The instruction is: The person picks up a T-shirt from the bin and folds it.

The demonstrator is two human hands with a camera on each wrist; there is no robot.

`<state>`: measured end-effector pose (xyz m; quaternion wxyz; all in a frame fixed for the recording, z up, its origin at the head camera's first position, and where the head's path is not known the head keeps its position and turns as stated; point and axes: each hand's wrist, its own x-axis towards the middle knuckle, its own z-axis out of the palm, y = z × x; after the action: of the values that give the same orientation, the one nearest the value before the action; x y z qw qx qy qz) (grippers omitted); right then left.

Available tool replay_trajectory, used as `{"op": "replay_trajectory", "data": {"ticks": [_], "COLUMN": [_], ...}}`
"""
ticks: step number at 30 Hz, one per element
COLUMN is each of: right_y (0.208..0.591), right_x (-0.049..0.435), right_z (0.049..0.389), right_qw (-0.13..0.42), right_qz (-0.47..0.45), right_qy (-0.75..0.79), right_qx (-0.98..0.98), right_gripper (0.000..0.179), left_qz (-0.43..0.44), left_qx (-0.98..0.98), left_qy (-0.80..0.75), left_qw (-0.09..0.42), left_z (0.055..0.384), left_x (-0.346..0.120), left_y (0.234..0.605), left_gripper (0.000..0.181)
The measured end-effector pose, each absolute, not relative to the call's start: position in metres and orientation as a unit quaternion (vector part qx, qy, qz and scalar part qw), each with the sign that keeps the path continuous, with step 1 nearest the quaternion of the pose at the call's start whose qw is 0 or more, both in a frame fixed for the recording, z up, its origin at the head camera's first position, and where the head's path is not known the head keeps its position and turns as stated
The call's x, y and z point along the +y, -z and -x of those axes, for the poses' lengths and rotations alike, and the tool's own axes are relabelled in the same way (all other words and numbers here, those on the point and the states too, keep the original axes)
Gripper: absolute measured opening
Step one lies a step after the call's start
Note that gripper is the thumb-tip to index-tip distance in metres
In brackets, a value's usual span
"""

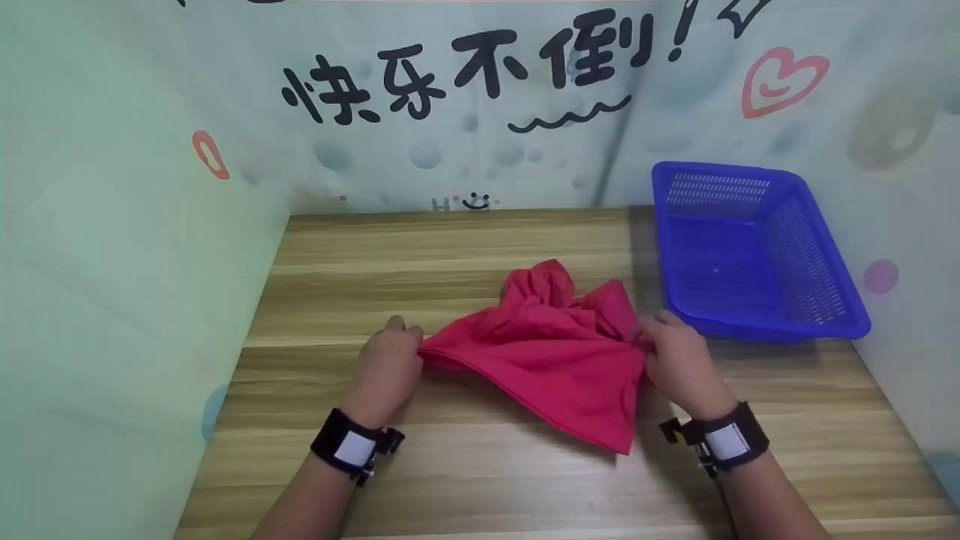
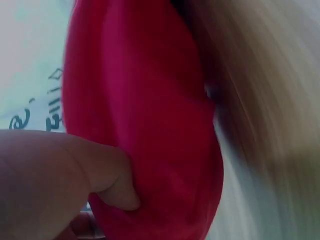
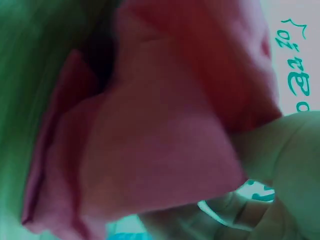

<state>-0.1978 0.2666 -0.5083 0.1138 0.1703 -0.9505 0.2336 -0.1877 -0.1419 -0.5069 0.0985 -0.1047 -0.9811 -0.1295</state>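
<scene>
A crumpled red cloth (image 1: pixel 540 360) is stretched between both hands in the head view, its far part bunched up and one corner hanging toward the front. At its left end, my left hand (image 1: pixel 386 371) pinches the edge; the left wrist view shows the thumb (image 2: pixel 107 172) pressed against the red fabric (image 2: pixel 150 110). My right hand (image 1: pixel 679 360) grips the cloth's right side. In the right wrist view the fabric (image 3: pixel 155 135) runs between thumb and fingers, and the fingers are partly hidden behind it.
A blue plastic basket (image 1: pixel 720 277) with perforated sides stands at the back right, just beyond my right hand. Beneath everything is a wood-grain table (image 1: pixel 465 487). Printed sheets (image 1: pixel 442 157) with black writing form walls at the back and sides. Each wrist wears a black strap (image 1: pixel 352 446).
</scene>
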Motion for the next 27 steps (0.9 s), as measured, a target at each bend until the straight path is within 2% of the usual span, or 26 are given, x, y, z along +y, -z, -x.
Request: {"op": "replay_trajectory", "data": {"ticks": [3, 6, 9, 10, 12, 16, 19, 24, 27], "right_y": [0.513, 0.517, 0.520, 0.520, 0.520, 0.519, 0.519, 0.522, 0.525], "right_x": [0.265, 0.254, 0.236, 0.229, 0.216, 0.192, 0.179, 0.172, 0.173], "right_z": [0.199, 0.194, 0.185, 0.181, 0.175, 0.162, 0.156, 0.152, 0.153], "right_qw": [0.112, 0.095, 0.085, 0.085, 0.087, 0.084, 0.069, 0.042, 0.034], "right_qz": [-0.192, -0.215, -0.231, -0.238, -0.249, -0.266, -0.276, -0.301, -0.306], "right_qy": [-0.243, -0.256, -0.266, -0.264, -0.253, -0.241, -0.272, -0.295, -0.243], "right_qx": [-0.944, -0.938, -0.932, -0.931, -0.931, -0.929, -0.919, -0.906, -0.920], "right_gripper": [0.028, 0.031, 0.029, 0.027, 0.020, 0.010, 0.009, 0.017, 0.029], "left_qz": [0.096, 0.107, 0.132, 0.144, 0.174, 0.218, 0.226, 0.251, 0.270], "left_qx": [-0.982, -0.983, -0.983, -0.982, -0.979, -0.968, -0.961, -0.951, -0.943], "left_qy": [0.132, 0.102, 0.053, 0.042, 0.037, 0.117, 0.154, 0.146, 0.159], "left_qw": [0.095, 0.110, 0.115, 0.113, 0.099, 0.037, 0.030, 0.105, 0.109], "left_z": [0.190, 0.190, 0.180, 0.173, 0.158, 0.133, 0.128, 0.131, 0.132], "left_x": [-0.151, -0.152, -0.139, -0.130, -0.108, -0.054, -0.024, -0.014, -0.022], "left_y": [0.509, 0.512, 0.513, 0.512, 0.510, 0.509, 0.515, 0.525, 0.522], "left_gripper": [0.011, 0.012, 0.003, 0.005, 0.018, 0.045, 0.053, 0.030, 0.022]}}
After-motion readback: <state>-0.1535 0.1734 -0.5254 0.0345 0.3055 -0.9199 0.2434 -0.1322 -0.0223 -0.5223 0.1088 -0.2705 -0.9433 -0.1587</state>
